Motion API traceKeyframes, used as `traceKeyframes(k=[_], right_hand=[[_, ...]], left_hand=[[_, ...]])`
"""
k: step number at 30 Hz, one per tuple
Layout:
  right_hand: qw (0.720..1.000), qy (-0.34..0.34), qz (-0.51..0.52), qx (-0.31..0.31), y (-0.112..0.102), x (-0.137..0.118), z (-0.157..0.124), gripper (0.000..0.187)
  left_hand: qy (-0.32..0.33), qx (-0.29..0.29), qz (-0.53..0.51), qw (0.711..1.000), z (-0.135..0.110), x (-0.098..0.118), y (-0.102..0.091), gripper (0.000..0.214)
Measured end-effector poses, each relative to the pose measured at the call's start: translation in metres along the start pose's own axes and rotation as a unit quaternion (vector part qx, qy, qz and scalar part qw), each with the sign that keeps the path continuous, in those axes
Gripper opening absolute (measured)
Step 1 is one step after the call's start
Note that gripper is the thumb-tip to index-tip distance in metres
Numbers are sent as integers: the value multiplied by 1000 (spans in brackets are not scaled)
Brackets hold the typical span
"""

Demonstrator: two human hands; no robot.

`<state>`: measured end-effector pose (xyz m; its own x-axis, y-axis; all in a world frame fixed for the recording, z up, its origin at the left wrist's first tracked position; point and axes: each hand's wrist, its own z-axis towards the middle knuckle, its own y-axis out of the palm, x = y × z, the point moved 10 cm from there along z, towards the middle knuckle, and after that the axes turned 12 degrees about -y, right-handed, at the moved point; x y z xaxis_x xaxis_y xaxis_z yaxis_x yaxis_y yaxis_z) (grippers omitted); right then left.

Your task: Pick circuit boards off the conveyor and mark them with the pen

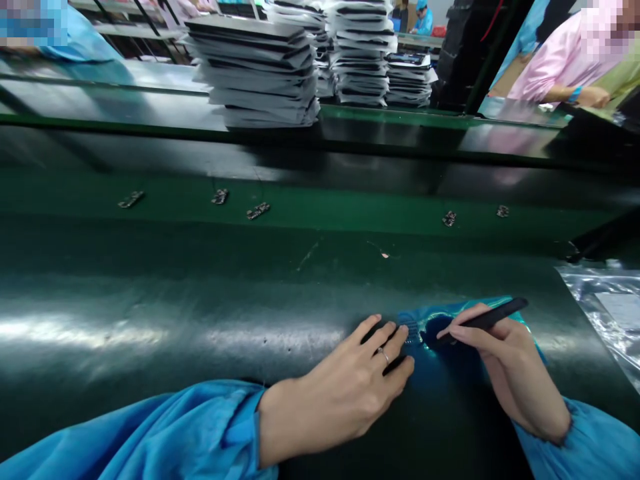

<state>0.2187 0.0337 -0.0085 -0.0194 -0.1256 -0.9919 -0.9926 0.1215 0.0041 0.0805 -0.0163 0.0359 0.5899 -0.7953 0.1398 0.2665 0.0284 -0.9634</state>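
Note:
My left hand (350,380), with a ring on one finger, lies palm down with its fingers spread. Its fingertips rest at the left edge of a glossy blue film sheet (465,309). Rows of tiny parts (411,329) show on the film right beside those fingertips. In my right hand (510,360), gripped like a pen, is a slim black pen-like tool (493,319). The tool slants down to the left, and its tip is over the film close to the tiny parts. Whether the tip touches the film I cannot tell.
Several small circuit boards (258,211) sit along the green strip (340,207) behind the work surface. A clear plastic bag (607,300) lies at the right. Beyond the ledge stand stacks of thin wrapped sheets (260,73). Co-workers are at the far side, including a pink sleeve (545,60).

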Motion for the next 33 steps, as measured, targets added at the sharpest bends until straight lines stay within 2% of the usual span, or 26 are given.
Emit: traceKeyframes(k=[5, 12, 16, 25, 33], right_hand=[[997, -59, -48, 25, -6, 1, -2, 19], [990, -100, -96, -34, 1, 3, -8, 15], [986, -124, -108, -42, 6, -3, -8, 10], [986, -129, -101, -7, 6, -9, -12, 5], [984, -132, -116, -35, 5, -4, -9, 7]], left_hand=[[14, -9, 20, 1000, 0, 9, 7, 36], [-12, 0, -8, 1000, 2, 2, 10, 33], [-9, 2, -1, 1000, 2, 2, 10, 33], [2, 6, 9, 1000, 3, 4, 10, 32], [3, 3, 15, 1000, 3, 5, 10, 33]])
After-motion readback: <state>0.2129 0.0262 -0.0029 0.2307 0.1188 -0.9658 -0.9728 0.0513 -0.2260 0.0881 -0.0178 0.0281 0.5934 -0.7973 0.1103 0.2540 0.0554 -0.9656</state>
